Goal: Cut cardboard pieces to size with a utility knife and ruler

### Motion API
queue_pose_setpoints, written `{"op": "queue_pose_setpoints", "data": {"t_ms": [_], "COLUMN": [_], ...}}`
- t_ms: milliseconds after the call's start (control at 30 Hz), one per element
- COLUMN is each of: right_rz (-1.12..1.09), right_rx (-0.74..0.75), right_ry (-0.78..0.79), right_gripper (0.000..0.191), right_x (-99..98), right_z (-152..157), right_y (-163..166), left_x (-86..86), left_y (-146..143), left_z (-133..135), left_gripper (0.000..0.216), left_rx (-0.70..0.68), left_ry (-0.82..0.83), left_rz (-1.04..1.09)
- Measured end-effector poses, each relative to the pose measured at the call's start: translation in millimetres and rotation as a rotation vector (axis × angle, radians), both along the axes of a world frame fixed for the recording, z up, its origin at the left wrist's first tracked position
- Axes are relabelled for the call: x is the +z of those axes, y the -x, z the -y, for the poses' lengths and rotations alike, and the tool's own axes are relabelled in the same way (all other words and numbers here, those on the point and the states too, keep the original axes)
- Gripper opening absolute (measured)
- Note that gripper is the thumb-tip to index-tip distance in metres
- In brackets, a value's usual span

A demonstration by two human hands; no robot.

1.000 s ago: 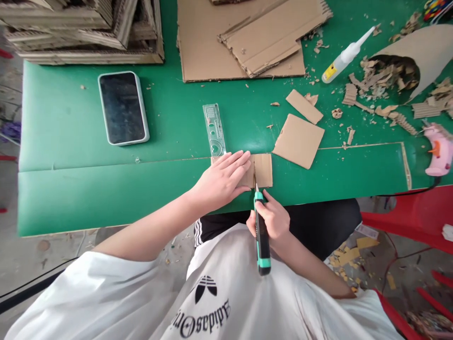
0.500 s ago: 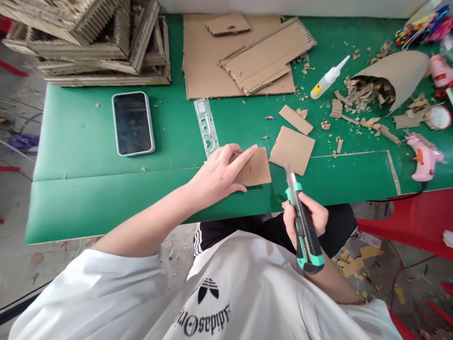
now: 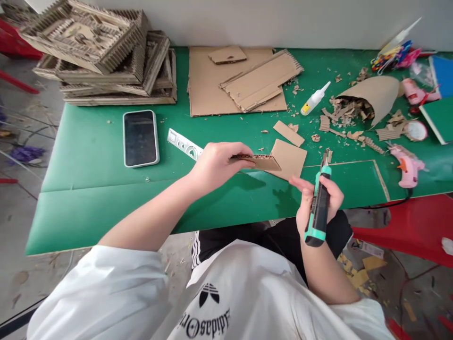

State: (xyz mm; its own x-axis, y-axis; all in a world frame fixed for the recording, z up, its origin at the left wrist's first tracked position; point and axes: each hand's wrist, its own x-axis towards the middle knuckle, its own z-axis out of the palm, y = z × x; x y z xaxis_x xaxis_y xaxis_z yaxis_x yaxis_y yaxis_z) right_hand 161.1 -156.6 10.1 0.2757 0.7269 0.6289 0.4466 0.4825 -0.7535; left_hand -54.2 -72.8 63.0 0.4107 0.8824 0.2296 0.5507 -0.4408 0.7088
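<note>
My left hand (image 3: 221,165) pinches a small cardboard piece (image 3: 264,163) above the green tabletop, its corrugated edge facing up. In my right hand (image 3: 318,198) is a teal and black utility knife (image 3: 320,208), its blade end pointing away from me. A square cardboard piece (image 3: 290,158) lies on the table, partly behind the held piece. Beyond it rests a narrow cardboard strip (image 3: 289,133). A clear stencil ruler (image 3: 182,143) lies slanted, its near end hidden behind my left hand.
A phone (image 3: 140,138) lies at left, before stacked corrugated cardboard frames (image 3: 102,61). Large cardboard sheets (image 3: 203,101) are at the back. A glue bottle (image 3: 314,98), cardboard scraps (image 3: 348,111) and a pink glue gun (image 3: 407,165) occupy the right. A red stool (image 3: 406,226) stands below.
My left hand has lifted the small cardboard piece off the table and tilted it. The ruler has swung to a slant. My right hand has moved right and away from me with the knife.
</note>
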Motion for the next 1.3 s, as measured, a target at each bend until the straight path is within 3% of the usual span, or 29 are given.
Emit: {"op": "queue_pose_setpoints", "data": {"t_ms": [100,167,400,600,867,1133,1200,1300], "right_rz": [0.127,0.181,0.032,0.073,-0.350,-0.479,-0.460,-0.352], "right_rx": [0.146,0.224,0.162,0.121,0.346,0.424,0.367,0.168], "right_ry": [-0.118,-0.102,-0.041,0.070,0.276,0.363,0.291,0.013], "right_gripper": [0.048,0.049,0.037,0.036,0.033,0.031,0.034,0.035], "right_x": [10.2,14.9,29.2,32.9,38.7,44.7,46.7,48.4], "right_z": [-15,-22,-26,-26,-24,-24,-27,-30], "right_y": [2,6,14,5,18,37,36,29], "left_x": [1.1,1.4,7.3,24.8,27.0,27.5,24.2,18.9], "left_y": [-8,-12,-18,-21,-21,-21,-23,-28], "left_z": [9,13,10,10,9,10,11,14], "left_gripper": [0.018,0.019,0.027,0.025,0.020,0.023,0.024,0.030], "left_rx": [-0.138,-0.207,-0.337,-0.495,-0.594,-0.534,-0.453,-0.236], "left_ry": [-0.163,-0.230,-0.274,-0.256,-0.191,-0.130,-0.069,0.110], "left_rz": [0.023,0.026,-0.073,0.003,0.144,0.261,0.278,0.347]}}
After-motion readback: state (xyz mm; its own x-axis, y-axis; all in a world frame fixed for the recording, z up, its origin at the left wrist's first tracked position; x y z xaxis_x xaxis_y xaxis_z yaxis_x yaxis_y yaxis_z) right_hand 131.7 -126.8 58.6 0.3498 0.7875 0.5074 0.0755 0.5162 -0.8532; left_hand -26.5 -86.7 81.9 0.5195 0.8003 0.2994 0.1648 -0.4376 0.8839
